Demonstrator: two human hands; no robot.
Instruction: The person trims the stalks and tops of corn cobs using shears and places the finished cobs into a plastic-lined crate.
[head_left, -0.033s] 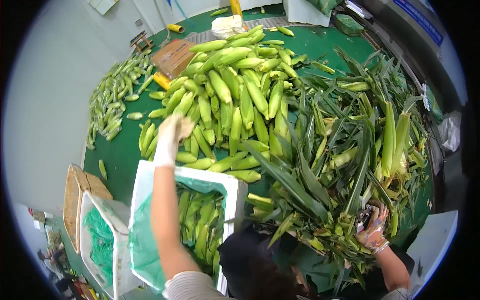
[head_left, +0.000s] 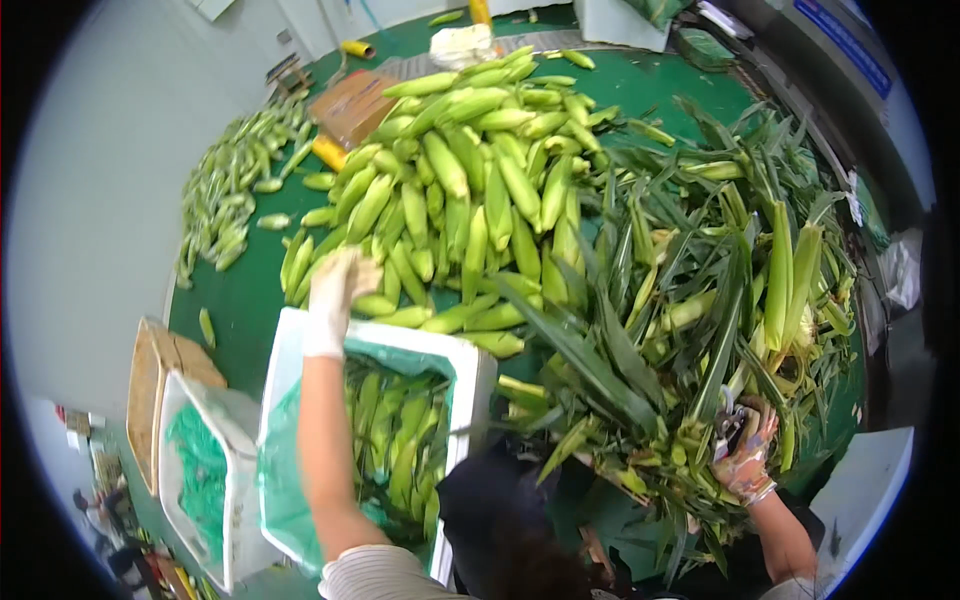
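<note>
My left hand [head_left: 342, 283], in a white glove with a tan inner side, is over the near left edge of a heap of green corn cobs [head_left: 470, 170]. Its fingers look stretched out, and I see no cob in them. Below my left forearm stands a white foam box [head_left: 280, 370] lined with green plastic film, with several cobs in their husks inside. At the right, my right hand [head_left: 748, 455], in a patterned glove, closes around a small tool [head_left: 728, 425] with metal and dark parts, its kind partly hidden. Long leafy corn stalks and husks [head_left: 690, 310] surround that hand.
Left of the foam box stand a second white box [head_left: 235, 500] with green film and a brown box [head_left: 190, 355]. Wrapped cobs [head_left: 235, 190] lie by the left wall. A cardboard carton [head_left: 352, 108] sits behind the heap. A dark shape covers the lower middle.
My left hand has drawn back from the heap toward the foam box by a short way. My right hand stays at almost the same place among the leaves, with the tool.
</note>
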